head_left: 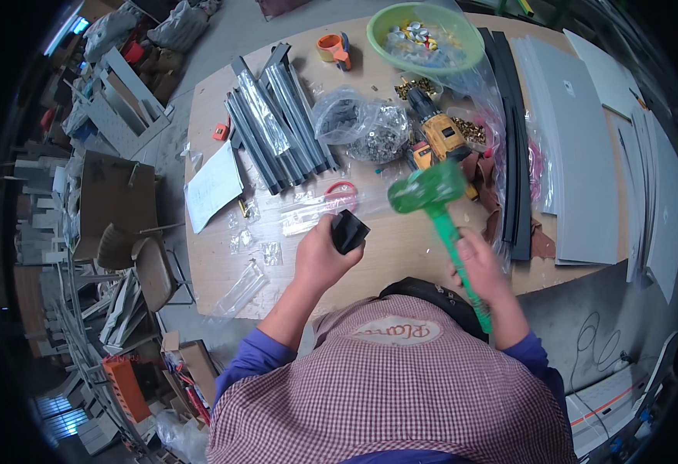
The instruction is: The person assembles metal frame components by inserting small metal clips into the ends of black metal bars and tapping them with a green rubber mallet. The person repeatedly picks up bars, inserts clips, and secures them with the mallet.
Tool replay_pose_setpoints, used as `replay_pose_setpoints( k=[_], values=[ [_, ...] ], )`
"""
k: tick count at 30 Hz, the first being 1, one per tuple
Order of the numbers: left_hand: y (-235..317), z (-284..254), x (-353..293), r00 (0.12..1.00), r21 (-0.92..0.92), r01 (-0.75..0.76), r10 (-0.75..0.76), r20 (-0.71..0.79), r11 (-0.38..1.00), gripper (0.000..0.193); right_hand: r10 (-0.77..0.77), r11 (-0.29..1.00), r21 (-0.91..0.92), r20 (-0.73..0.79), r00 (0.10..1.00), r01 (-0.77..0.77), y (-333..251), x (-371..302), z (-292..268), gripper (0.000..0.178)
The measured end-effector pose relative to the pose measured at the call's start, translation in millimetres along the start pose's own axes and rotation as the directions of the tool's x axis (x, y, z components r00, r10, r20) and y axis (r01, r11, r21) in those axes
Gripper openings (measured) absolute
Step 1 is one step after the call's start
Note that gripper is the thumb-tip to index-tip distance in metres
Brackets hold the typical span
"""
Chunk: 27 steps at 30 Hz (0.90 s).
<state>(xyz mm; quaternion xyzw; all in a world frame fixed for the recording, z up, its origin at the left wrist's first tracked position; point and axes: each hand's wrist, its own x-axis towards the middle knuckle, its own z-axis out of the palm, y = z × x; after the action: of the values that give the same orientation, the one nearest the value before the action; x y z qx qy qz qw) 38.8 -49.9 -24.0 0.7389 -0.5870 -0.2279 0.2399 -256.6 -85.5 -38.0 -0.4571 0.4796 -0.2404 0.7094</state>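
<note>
A black square-ended piece (349, 231), like a short tube or profile end, stands up out of my left hand (322, 254), whose fingers are wrapped round it above the table's near side. My right hand (478, 267) grips the handle of a green mallet (429, 189); its head, slightly smeared by motion, is raised to the right of the black piece and apart from it. Beyond my left hand lie a pair of red-handled scissors (341, 193), partly under clear plastic, and a bundle of dark grey metal profiles (281, 124).
A yellow cordless drill (441, 135), bags of small metal fittings (381, 138) and a green basin (378, 42) stand farther back. Long black strips (515, 155) and grey panels (579, 155) cover the right side. Paper (215, 185) lies at the left, and a chair (153, 278) stands beside the table.
</note>
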Motion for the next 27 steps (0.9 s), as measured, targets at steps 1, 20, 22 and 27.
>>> replay_pose_setpoints(
  k=[1,20,22,27],
  values=[
    [1,0,-1,0.999,0.057,-0.026,0.027,-0.025,0.998,0.052,0.005,1.0,0.025,-0.019,1.0,-0.005,-18,-7,-1,0.037],
    [0,-7,8,0.997,0.095,-0.061,0.066,-0.05,0.994,0.054,0.074,0.968,0.23,0.103,0.992,-0.096,-45,-20,15,0.048],
    [0,-11,8,0.998,0.12,-0.053,0.057,-0.032,0.991,0.053,0.034,0.942,0.333,0.02,0.999,-0.038,-54,-18,5,0.051],
    [6,-5,11,0.993,0.168,-0.121,0.12,0.012,0.978,0.051,0.037,0.987,0.16,-0.119,0.992,-0.017,-62,-15,12,0.05]
  ],
)
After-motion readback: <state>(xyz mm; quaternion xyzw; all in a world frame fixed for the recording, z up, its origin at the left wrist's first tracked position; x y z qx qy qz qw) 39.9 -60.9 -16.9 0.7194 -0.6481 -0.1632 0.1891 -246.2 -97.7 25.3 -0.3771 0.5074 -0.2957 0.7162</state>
